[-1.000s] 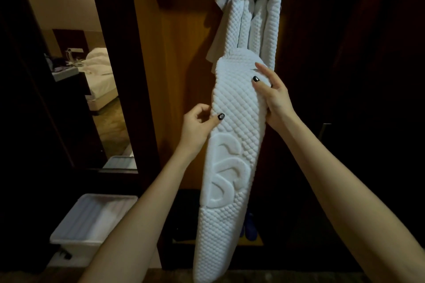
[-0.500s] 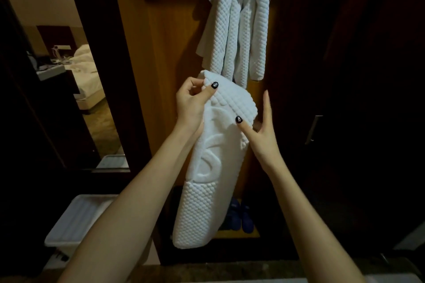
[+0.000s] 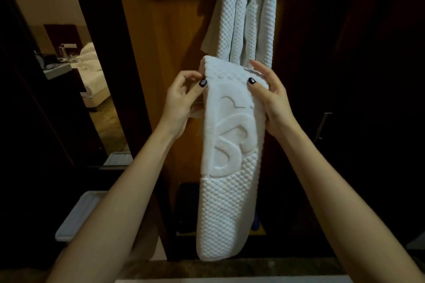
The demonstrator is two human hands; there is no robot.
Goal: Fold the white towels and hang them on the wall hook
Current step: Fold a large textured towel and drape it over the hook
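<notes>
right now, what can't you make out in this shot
- Wall hook: head view, buried under the hung towel, whose top the upper edge cuts off.
- Left hand and right hand: head view, their grip behind the held towel is hidden by it.
- Blue thing low behind the held towel: head view, mostly covered, too dark to name.
- White bin: head view, partly behind the left forearm.

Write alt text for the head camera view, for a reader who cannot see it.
A person's left hand and right hand grip the top of a long folded white towel, which hangs down in front of a wooden wall. Just above it, a second white towel is already draped high on that wall.
</notes>
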